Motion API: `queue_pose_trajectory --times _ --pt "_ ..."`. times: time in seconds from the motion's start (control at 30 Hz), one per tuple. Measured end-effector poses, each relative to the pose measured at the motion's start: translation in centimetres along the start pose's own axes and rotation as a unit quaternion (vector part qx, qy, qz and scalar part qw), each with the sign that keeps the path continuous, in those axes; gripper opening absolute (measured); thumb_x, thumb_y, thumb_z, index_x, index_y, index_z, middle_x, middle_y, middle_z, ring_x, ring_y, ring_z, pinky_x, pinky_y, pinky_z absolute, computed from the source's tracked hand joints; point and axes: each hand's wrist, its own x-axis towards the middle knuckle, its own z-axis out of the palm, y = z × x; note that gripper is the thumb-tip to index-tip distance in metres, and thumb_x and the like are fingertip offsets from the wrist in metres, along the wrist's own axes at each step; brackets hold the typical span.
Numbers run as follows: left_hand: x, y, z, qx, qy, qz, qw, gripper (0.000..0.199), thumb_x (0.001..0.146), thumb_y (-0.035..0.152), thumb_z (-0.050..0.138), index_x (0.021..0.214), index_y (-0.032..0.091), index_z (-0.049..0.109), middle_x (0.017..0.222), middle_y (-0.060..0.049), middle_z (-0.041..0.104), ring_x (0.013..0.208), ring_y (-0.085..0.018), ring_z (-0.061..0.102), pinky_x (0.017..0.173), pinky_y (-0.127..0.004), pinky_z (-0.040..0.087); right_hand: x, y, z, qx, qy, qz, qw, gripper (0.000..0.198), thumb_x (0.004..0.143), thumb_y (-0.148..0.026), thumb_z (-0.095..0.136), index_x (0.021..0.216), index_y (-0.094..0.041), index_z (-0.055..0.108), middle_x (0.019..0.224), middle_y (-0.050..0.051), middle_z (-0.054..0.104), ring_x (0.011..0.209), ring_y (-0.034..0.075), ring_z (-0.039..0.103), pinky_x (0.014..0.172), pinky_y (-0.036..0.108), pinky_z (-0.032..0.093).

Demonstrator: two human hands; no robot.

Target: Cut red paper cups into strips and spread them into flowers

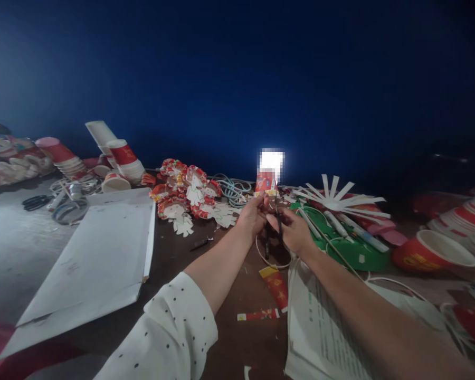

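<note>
My left hand (pixel 253 215) has its fingers closed on the lower edge of a red printed paper piece (pixel 264 182), which stands upright in front of me. My right hand (pixel 295 230) grips the black handles of a pair of scissors (pixel 278 219). Their thin blades point up and away, close beside the red paper; whether they touch it I cannot tell. Below the hands lie a red and gold paper strip (pixel 276 286) and a narrower red strip (pixel 258 315). A slim black object (pixel 266 243) shows beneath my fingers, beside a pale cord.
White board (pixel 103 248) lies left; red-and-white paper-cup crafts (pixel 190 192) sit behind it. Stacked paper cups (pixel 126 161) lean farther back. On the right are a green sheet (pixel 348 253), a cup cut into white spokes (pixel 334 202), a printed booklet (pixel 320 322) and a red cup (pixel 433 253).
</note>
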Motion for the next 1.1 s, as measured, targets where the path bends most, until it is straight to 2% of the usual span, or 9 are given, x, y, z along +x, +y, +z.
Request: queue_pose_trajectory --times 0.17,0.3,0.53,0.63,0.77,1.1 --pt "-0.2 -0.2 0.0 -0.014 -0.015 -0.01 1.0 0.009 0.083 0.006 0.058 0.075 0.009 0.058 0.063 0.0 0.056 0.048 -0.003 0.055 0.044 -0.008 0.044 -0.2 0.2 -0.1 -0.046 0.001 -0.019 0.999 0.034 0.073 -0.04 0.07 0.102 -0.022 0.068 0.093 0.003 0.072 0.079 0.019 0.065 0.074 0.031 0.051" --pt "-1.0 -0.2 0.3 -0.024 -0.039 -0.031 0.998 0.011 0.086 0.01 0.057 0.075 0.009 0.055 0.056 0.004 0.049 0.04 0.0 0.045 0.037 -0.006 0.035 -0.3 0.3 0.0 -0.067 0.033 -0.029 0.997 0.031 0.07 -0.039 0.073 0.097 -0.024 0.069 0.088 0.003 0.073 0.082 0.022 0.066 0.075 0.034 0.052" --pt "-2.0 -0.4 0.8 0.002 -0.036 -0.05 0.998 0.019 0.085 0.016 0.059 0.07 0.012 0.05 0.05 0.006 0.043 0.035 0.0 0.037 0.035 -0.008 0.031 -0.4 0.4 -0.4 -0.092 0.053 -0.022 0.994 0.029 0.065 -0.038 0.077 0.091 -0.029 0.069 0.086 0.002 0.073 0.089 0.026 0.067 0.076 0.036 0.053" --pt "-2.2 -0.5 0.8 0.003 -0.034 -0.061 0.998 0.02 0.084 0.018 0.062 0.069 0.013 0.049 0.05 0.007 0.041 0.035 0.001 0.035 0.035 -0.008 0.03 -0.4 0.4 -0.5 -0.098 0.053 -0.027 0.993 0.031 0.066 -0.039 0.076 0.094 -0.03 0.069 0.089 0.002 0.073 0.092 0.027 0.066 0.079 0.037 0.053" --pt "-2.1 -0.5 0.7 -0.012 -0.061 -0.074 0.995 0.02 0.086 0.017 0.059 0.07 0.013 0.048 0.049 0.007 0.04 0.034 0.002 0.035 0.035 -0.006 0.028 -0.5 0.4 -0.3 -0.091 0.059 -0.033 0.994 0.033 0.067 -0.041 0.075 0.097 -0.03 0.07 0.092 0.003 0.073 0.095 0.027 0.066 0.081 0.038 0.052" --pt "-1.9 -0.6 0.5 -0.014 -0.077 -0.056 0.995 0.021 0.082 0.018 0.066 0.071 0.013 0.048 0.051 0.007 0.042 0.036 0.002 0.038 0.037 -0.006 0.032 -0.8 -0.2 -0.1 -0.088 0.059 -0.04 0.994 0.033 0.07 -0.045 0.072 0.098 -0.03 0.07 0.093 0.003 0.074 0.098 0.028 0.066 0.083 0.039 0.052"
